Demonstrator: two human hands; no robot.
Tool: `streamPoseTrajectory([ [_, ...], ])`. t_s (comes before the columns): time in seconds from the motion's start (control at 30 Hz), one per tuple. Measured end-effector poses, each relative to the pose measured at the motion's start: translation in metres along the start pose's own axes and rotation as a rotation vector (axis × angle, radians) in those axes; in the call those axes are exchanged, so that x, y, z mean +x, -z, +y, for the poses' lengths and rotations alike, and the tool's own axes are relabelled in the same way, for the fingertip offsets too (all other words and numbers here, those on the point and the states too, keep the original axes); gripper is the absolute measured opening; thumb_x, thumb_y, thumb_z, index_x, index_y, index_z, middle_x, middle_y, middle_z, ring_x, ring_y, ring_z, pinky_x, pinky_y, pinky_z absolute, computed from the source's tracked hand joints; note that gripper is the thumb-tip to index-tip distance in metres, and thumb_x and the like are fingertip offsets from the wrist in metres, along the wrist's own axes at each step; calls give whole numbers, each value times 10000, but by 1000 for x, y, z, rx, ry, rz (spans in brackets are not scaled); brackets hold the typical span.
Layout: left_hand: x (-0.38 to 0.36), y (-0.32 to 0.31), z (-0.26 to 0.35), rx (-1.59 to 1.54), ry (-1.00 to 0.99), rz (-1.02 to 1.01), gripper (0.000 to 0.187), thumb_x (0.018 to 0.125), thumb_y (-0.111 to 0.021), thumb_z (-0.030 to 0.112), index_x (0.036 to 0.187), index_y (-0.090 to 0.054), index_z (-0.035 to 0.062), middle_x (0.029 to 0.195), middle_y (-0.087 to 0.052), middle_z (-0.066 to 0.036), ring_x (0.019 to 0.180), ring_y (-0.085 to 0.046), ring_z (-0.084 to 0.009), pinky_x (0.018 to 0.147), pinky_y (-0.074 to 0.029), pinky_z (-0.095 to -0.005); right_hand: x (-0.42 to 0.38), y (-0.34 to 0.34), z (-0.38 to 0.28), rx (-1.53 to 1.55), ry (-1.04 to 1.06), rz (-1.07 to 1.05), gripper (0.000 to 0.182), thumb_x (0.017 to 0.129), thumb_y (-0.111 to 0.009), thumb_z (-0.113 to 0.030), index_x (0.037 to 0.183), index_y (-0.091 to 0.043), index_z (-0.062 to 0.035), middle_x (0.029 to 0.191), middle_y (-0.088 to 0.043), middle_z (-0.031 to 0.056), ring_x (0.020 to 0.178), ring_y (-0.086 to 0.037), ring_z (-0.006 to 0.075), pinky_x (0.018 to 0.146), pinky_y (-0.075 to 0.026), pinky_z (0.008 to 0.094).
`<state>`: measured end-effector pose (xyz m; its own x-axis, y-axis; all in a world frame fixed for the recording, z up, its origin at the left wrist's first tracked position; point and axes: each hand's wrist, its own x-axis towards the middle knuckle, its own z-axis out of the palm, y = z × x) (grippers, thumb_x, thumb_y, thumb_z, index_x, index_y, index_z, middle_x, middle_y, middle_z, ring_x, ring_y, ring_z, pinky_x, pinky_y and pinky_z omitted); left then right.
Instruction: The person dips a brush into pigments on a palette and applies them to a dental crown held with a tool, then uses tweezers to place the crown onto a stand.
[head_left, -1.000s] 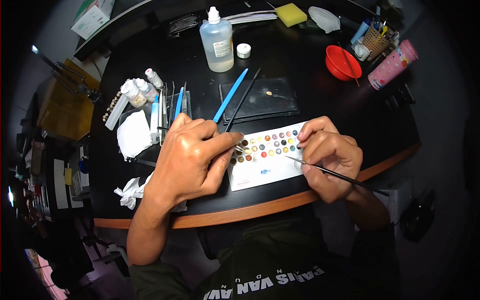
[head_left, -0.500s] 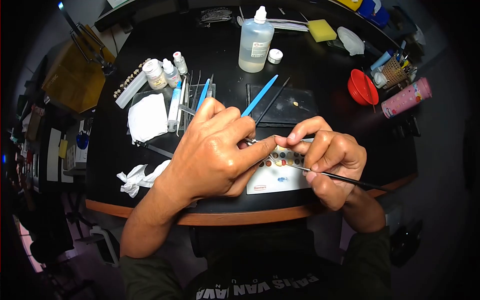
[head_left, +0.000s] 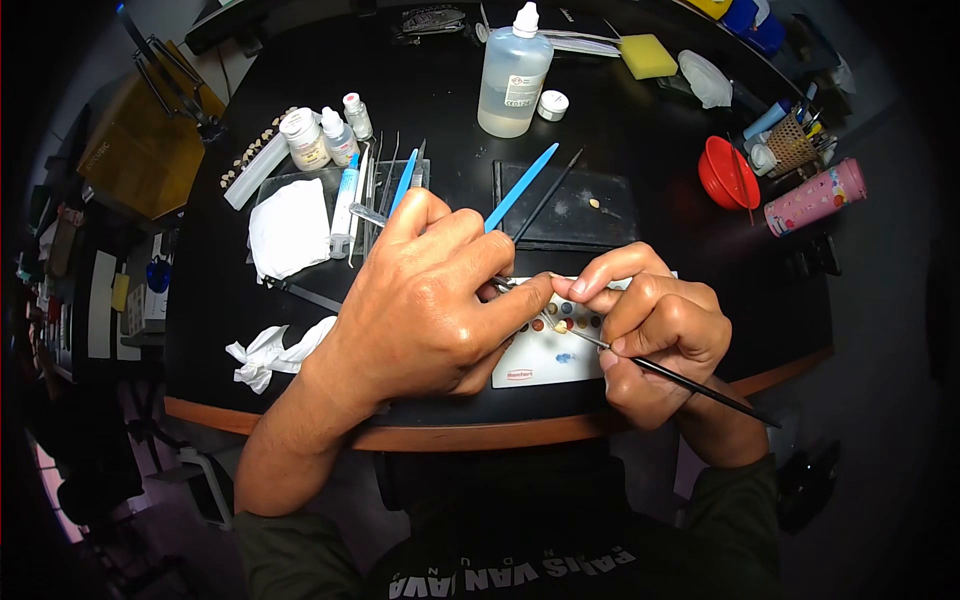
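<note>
My left hand (head_left: 430,300) is closed around a slim metal tool (head_left: 370,214), mostly hidden by my fingers, whose end sticks out past the back of the hand. A small cream tooth-shaped piece (head_left: 561,327) shows at the tool's far tip. Pinched in my right hand (head_left: 665,335) is a fine paintbrush (head_left: 690,381) with a black handle, its tip touching or very near the tooth piece. The index fingertips of both hands meet. Below them lies a white palette (head_left: 540,362) with round coloured wells, partly covered by my hands.
A dark tray (head_left: 590,235) behind my hands carries a blue-handled tool (head_left: 522,187) and another brush (head_left: 550,192). At left are small bottles (head_left: 338,137), a folded white cloth (head_left: 290,230) and crumpled tissue (head_left: 270,355). A large bottle (head_left: 514,80), red bowl (head_left: 727,175) and pink tumbler (head_left: 815,198) stand farther off.
The paintbrush has tilted more steeply, its handle end dropping and its tip coming to the tooth piece. My right hand has shifted slightly left. My left hand stays nearly still.
</note>
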<state>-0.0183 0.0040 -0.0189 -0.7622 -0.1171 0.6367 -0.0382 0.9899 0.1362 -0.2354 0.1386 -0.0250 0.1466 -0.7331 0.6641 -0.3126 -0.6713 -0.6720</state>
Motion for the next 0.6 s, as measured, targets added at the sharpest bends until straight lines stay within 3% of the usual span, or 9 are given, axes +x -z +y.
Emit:
streamPoseTrajectory([
  [0.6, 1, 1, 0, -6, 1, -4, 399, 683, -860, 149, 1081, -851, 178, 789, -536, 5, 716, -536, -186, 714, -372, -372, 0, 0, 2, 7, 5, -12, 165, 717, -608, 107, 764, -511, -18, 767, -598, 104, 1040, -684, 328, 1008, -664, 607],
])
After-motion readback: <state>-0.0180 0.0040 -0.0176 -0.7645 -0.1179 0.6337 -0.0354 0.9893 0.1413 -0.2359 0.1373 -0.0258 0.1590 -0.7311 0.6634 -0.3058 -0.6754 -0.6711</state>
